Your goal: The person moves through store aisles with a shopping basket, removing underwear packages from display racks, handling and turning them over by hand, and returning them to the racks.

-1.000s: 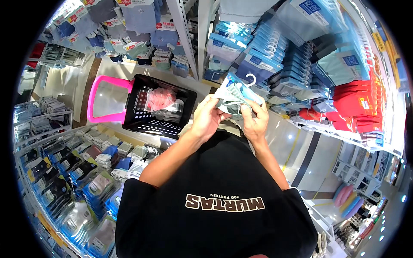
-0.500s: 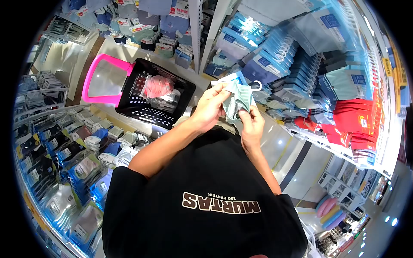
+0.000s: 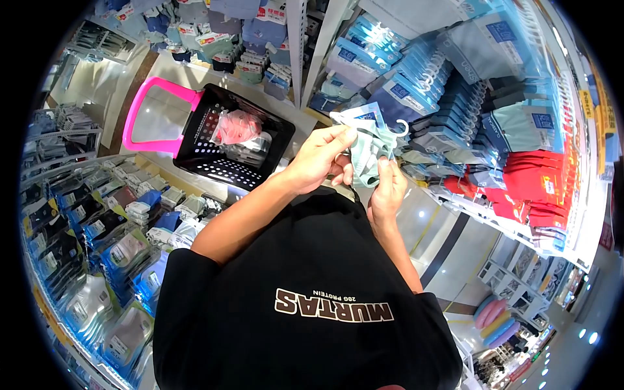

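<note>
My left hand [image 3: 323, 158] pinches the left edge of a folded pale green garment [image 3: 368, 154], which looks like underwear. My right hand [image 3: 388, 190] grips its lower right edge between thumb and fingers. A blue and white card [image 3: 365, 113] sticks up at the top of the garment. From its upper right side protrudes a pale plastic hanger hook [image 3: 403, 127]. Both hands hold it up in front of my chest, close to the rack. Part of the garment is hidden behind my fingers.
A black basket [image 3: 207, 140] with a pink handle [image 3: 132, 117] stands on the floor at left, holding pink and clear-wrapped items. Blue-carded packs [image 3: 416, 94] and red packs [image 3: 534, 184] hang on the right rack. Packaged goods [image 3: 91, 305] fill the left display.
The garment and both hands have moved slightly right. The fabric is bunched differently, and the card and hook have shifted to the right with it.
</note>
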### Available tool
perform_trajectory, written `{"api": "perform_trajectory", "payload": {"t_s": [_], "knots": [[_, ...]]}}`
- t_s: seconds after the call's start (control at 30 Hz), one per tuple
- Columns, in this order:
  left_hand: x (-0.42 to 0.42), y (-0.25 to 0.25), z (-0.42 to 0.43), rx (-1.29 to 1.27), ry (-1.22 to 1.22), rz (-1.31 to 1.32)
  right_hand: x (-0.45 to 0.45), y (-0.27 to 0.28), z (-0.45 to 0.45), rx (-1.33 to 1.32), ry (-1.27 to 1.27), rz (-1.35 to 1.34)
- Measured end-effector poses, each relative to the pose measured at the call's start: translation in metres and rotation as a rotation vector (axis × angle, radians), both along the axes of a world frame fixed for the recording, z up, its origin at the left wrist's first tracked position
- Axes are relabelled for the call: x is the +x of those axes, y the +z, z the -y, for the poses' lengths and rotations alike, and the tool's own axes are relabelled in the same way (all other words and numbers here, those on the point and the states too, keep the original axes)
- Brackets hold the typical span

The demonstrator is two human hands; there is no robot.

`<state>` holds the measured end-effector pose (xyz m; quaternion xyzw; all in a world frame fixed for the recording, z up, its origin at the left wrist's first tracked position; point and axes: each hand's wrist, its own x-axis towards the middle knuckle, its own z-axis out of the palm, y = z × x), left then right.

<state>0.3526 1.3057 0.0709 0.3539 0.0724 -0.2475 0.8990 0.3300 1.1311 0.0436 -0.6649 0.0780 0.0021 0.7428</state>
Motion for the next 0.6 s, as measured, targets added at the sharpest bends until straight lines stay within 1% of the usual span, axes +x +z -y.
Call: {"api": "perform_trajectory", "payload": {"t_s": [0.07,0.17,0.23,0.33,0.43,0.53,0.57,0.6], "knots": [[0.000,-0.002,0.001,0.004,0.004,0.002,-0.002,0.001,0.004,-0.067,0.035,0.038],[0.001,0.001,0.001,0.019,0.023,-0.014,-0.003,0.005,0.002,-0.142,0.016,0.062],[0.002,0.003,0.000,0.020,0.036,-0.015,-0.003,0.013,-0.002,-0.206,0.030,0.131],[0.002,-0.004,0.001,0.255,0.094,0.104,-0.004,0.017,-0.003,-0.305,0.032,0.201],[0.002,-0.012,0.001,0.394,0.111,0.190,-0.002,0.016,-0.006,-0.357,0.013,0.270],[0.001,-0.011,0.007,0.449,0.169,0.233,-0.002,0.016,-0.009,-0.374,-0.006,0.276],[0.000,-0.017,0.007,0.454,0.152,0.240,-0.002,0.015,-0.010,-0.377,-0.012,0.267],[0.000,-0.016,0.006,0.336,0.187,0.129,-0.001,0.015,-0.011,-0.392,-0.016,0.276]]}}
